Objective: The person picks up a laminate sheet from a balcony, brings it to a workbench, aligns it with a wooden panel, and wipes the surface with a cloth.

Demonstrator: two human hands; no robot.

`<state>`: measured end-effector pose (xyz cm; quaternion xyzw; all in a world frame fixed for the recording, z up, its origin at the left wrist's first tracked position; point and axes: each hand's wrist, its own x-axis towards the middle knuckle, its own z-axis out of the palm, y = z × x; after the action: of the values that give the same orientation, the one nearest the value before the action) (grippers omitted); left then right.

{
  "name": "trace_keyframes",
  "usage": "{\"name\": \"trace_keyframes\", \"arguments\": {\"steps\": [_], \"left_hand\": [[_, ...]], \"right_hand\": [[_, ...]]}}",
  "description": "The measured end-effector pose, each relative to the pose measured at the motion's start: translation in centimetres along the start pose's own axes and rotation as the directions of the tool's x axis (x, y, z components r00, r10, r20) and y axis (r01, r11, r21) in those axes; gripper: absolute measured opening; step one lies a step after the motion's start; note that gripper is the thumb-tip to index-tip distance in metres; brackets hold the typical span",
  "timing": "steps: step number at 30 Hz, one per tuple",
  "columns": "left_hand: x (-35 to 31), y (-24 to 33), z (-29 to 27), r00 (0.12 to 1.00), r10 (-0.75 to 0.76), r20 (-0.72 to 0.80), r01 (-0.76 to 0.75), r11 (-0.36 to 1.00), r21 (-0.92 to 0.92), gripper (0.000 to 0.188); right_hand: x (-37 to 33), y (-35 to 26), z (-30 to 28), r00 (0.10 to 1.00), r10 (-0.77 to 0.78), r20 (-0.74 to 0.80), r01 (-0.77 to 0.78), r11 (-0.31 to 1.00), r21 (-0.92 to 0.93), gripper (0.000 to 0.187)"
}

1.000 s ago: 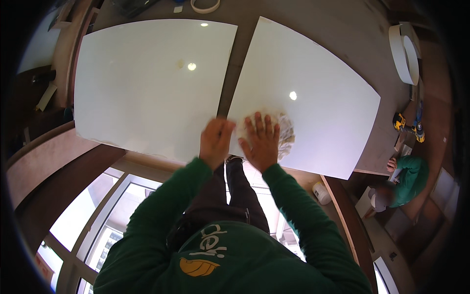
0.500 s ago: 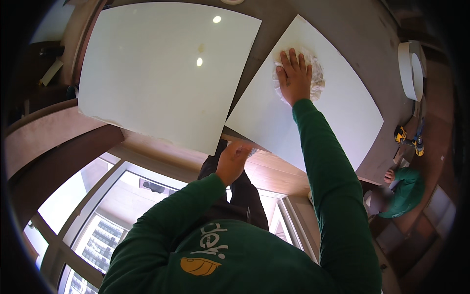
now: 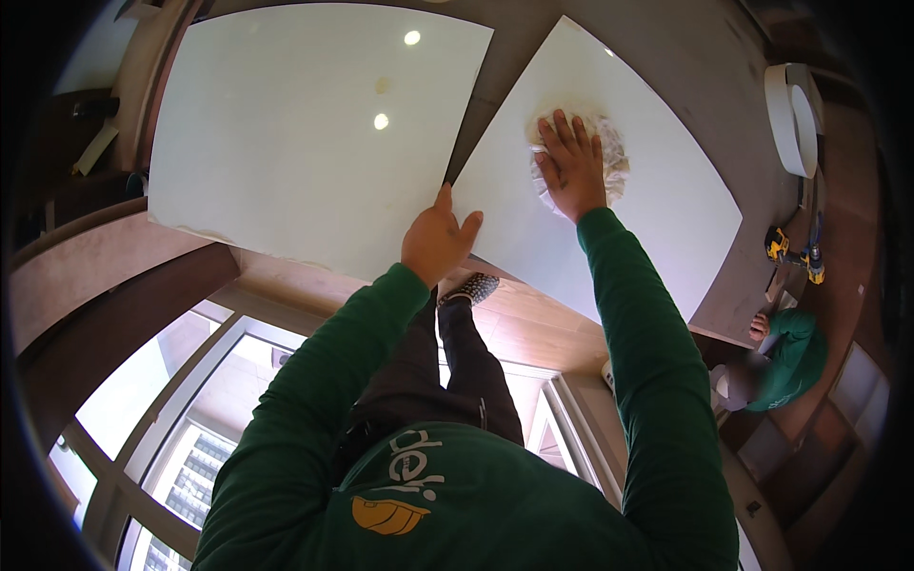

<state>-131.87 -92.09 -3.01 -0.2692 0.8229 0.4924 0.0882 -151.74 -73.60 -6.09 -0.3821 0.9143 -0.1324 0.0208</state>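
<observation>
My right hand (image 3: 574, 171) lies flat, fingers stretched out, on a crumpled whitish wad (image 3: 615, 169); whether it is cloth or plastic I cannot tell. Beneath the wad is the right white panel (image 3: 657, 205), with a faint brownish stain near my fingertips. My left hand (image 3: 440, 238) is at the near corner where this panel meets the left white panel (image 3: 286, 133). Its index finger points away from me along the gap and the thumb stands apart; the other fingers are partly hidden. It seems to touch the panels' edge.
Both panels rest on a dark grey surface (image 3: 514, 52). At the right are a white ring-shaped object (image 3: 793, 119), yellow-and-black power tools (image 3: 795, 255) and another person in a green sleeve (image 3: 800, 352). Windows (image 3: 190, 466) lie at the lower left; my shoe (image 3: 471, 287) shows below the panels.
My left hand has moved up from below the panels to their meeting corner, and its fingers have extended. My right hand stays on the wad, slightly nearer to me.
</observation>
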Motion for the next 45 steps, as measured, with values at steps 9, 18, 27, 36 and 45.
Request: {"name": "trace_keyframes", "arguments": {"steps": [9, 18, 27, 36, 45], "left_hand": [[0.8, 2.4, -1.4, 0.902, -0.350, 0.251, 0.430, 0.770, -0.471, 0.061], [-5.3, 0.6, -1.6, 0.881, -0.303, 0.362, 0.440, 0.805, -0.398, 0.056], [-9.6, -1.7, 1.4, 0.727, -0.534, 0.431, 0.683, 0.626, -0.377, 0.048], [-8.2, -6.4, 5.0, 0.816, -0.409, 0.409, 0.578, 0.576, -0.578, 0.051], [-7.7, -6.1, 6.1, 0.870, -0.304, 0.389, 0.493, 0.567, -0.660, 0.053]], "right_hand": [[-3.6, 0.3, -2.3, 0.988, -0.130, 0.082, 0.115, 0.979, 0.166, 0.037], [-12.5, -10.1, -2.3, 0.948, -0.261, 0.183, 0.196, 0.930, 0.310, 0.036], [-12.1, -11.9, -0.8, 0.987, -0.041, 0.155, 0.016, 0.987, 0.162, 0.051], [-3.1, -8.6, 1.3, 0.999, -0.053, 0.013, 0.052, 0.998, 0.033, 0.046], [14.6, 2.9, 2.3, 0.966, 0.100, -0.238, -0.149, 0.969, -0.197, 0.048]]}}
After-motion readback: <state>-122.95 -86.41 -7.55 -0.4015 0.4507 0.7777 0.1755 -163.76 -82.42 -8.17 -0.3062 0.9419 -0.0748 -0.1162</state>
